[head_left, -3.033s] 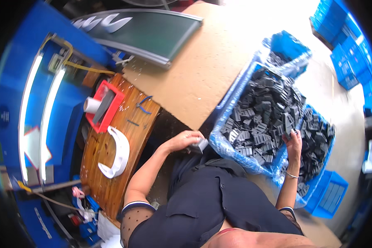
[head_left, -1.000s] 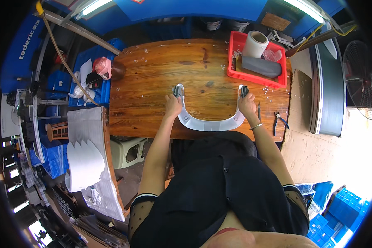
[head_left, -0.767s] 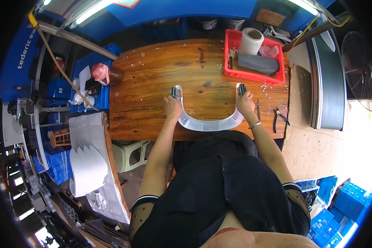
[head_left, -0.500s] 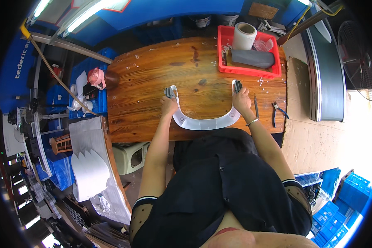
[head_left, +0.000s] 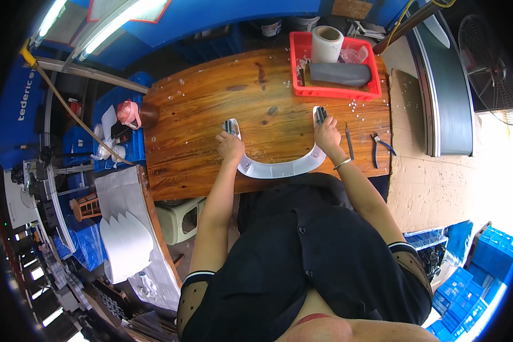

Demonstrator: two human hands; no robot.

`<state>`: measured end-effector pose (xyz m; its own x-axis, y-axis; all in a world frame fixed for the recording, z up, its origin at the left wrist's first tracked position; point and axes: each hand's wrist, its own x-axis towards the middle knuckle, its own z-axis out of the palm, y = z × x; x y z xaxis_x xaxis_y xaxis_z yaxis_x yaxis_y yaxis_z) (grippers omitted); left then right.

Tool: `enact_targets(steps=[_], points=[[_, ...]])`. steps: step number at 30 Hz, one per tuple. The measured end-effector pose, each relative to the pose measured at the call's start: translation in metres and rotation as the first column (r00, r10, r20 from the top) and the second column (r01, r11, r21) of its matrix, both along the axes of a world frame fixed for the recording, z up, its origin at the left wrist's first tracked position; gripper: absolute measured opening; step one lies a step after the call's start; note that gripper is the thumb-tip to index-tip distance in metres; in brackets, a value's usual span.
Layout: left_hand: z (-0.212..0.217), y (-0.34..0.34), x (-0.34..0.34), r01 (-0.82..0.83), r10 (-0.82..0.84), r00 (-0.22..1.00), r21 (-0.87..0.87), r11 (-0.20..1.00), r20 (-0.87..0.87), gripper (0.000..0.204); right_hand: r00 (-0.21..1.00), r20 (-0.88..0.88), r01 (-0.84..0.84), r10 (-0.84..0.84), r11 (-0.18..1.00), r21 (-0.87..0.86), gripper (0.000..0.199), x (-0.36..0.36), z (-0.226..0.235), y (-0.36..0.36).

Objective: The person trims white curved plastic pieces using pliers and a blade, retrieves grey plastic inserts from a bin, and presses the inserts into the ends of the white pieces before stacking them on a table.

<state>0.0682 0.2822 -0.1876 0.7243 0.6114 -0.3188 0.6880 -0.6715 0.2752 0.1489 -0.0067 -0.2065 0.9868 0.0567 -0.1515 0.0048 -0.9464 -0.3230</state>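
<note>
Centre frame: left hand (head_left: 229,146) and right hand (head_left: 326,134) each grip an end of white curved plastic part (head_left: 277,169) on tabletop (head_left: 199,114); looks light, stiff, best held by its ends.

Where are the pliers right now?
In the head view, the pliers lie on the wooden table's right end, right of the right hand and below the red tray.

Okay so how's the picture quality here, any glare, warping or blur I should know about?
Head view: strong fisheye, so the wooden table edges bow and the corners go black. The tube lights at top left and the floor at far right blow out to white. The hands, left and right, and the white curved part look sharp and evenly lit.
</note>
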Motion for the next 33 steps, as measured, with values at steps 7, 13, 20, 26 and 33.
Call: enact_targets(steps=[7, 13, 20, 26, 33], points=[[-0.003, -0.003, -0.004, 0.028, -0.025, 0.999, 0.071, 0.997, -0.039, 0.051, 1.0, -0.009, -0.02, 0.02, 0.999, -0.049, 0.048, 0.002, -0.005, 0.002], [0.0, -0.006, -0.01, 0.05, -0.042, 0.998, 0.149, 0.988, -0.054, 0.064, 0.998, -0.055, 0.003, -0.006, 0.998, -0.058, 0.052, 0.004, -0.002, 0.004], [-0.008, -0.009, -0.012, -0.083, 0.083, 0.997, 0.04, 0.996, 0.01, 0.064, 0.971, -0.238, -0.004, -0.02, 0.995, -0.101, 0.06, 0.006, 0.019, 0.011], [0.002, -0.014, -0.007, -0.077, 0.079, 0.996, 0.058, 0.995, -0.034, 0.06, 0.97, -0.229, 0.052, -0.078, 0.991, -0.12, 0.053, 0.017, -0.004, 0.012], [-0.009, -0.011, -0.013, -0.047, 0.041, 0.997, 0.111, 0.993, 0.058, 0.056, 0.956, -0.277, 0.064, -0.103, 0.987, -0.145, 0.054, 0.016, 0.017, 0.019]])
